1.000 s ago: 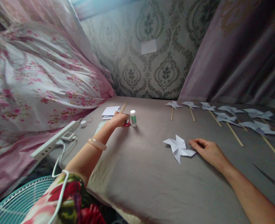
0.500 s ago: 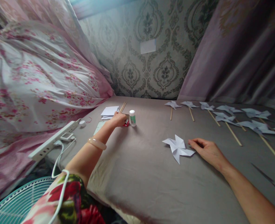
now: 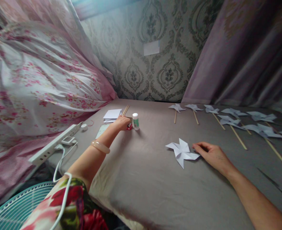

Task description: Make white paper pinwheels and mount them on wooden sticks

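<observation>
My left hand (image 3: 122, 122) reaches to the far side of the table, its fingers bent down at a small red box (image 3: 129, 126). What those fingertips pinch is hidden. Just right of the box stands a white glue bottle (image 3: 136, 122) with a green label. A folded white paper pinwheel (image 3: 182, 152) without a stick lies on the grey cloth. Beside its right blade rests my right hand (image 3: 210, 156), thumb and fingers curled together; anything between them is too small to make out.
Wooden sticks (image 3: 125, 110) and a stack of white paper (image 3: 112, 115) lie beyond my left hand. Several finished pinwheels on sticks (image 3: 235, 127) spread across the right. Dark scissors (image 3: 272, 182) lie near the right edge. A power strip (image 3: 56, 143) with cables runs along the left edge.
My left hand has shifted very slightly at the red box. The right hand and the paper pinwheel look the same.
</observation>
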`<state>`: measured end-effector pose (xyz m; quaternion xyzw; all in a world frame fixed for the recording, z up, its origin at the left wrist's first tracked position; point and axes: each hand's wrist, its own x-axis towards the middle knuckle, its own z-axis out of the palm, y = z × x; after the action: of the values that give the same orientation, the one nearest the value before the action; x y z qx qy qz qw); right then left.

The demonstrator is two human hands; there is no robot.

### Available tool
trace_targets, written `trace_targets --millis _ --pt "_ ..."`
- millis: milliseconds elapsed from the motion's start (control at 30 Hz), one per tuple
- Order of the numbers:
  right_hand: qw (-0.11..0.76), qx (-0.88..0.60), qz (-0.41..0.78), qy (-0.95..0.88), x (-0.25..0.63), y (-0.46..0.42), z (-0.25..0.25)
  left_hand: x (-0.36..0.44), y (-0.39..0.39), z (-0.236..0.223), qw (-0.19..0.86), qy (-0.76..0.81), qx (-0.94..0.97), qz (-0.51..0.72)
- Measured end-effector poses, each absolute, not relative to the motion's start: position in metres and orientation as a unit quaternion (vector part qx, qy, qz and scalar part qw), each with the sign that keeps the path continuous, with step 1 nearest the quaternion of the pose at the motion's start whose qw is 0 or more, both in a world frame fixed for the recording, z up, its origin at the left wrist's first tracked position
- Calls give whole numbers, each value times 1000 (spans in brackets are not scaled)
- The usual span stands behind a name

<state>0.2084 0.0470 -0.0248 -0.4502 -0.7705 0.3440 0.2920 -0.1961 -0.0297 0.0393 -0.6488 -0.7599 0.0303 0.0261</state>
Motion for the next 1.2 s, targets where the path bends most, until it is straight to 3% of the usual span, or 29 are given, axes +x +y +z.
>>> trace_targets --millis 500,667,800,967,1200 --pt "293 -455 337 -771 209 48 -27 -196 -59 36 82 -778 -607 -143" --pt "340 -474 357 -729 210 48 -22 -179 -73 37 72 -790 -561 -238" --pt "414 -494 330 -690 209 45 -14 -133 -79 37 -108 -727 -561 -382" --pt "466 -437 280 -717 196 29 -3 -63 -76 42 -323 -639 -545 -436" --pt "490 -318 255 -771 183 13 12 -11 -58 40 -520 -519 -404 -544"
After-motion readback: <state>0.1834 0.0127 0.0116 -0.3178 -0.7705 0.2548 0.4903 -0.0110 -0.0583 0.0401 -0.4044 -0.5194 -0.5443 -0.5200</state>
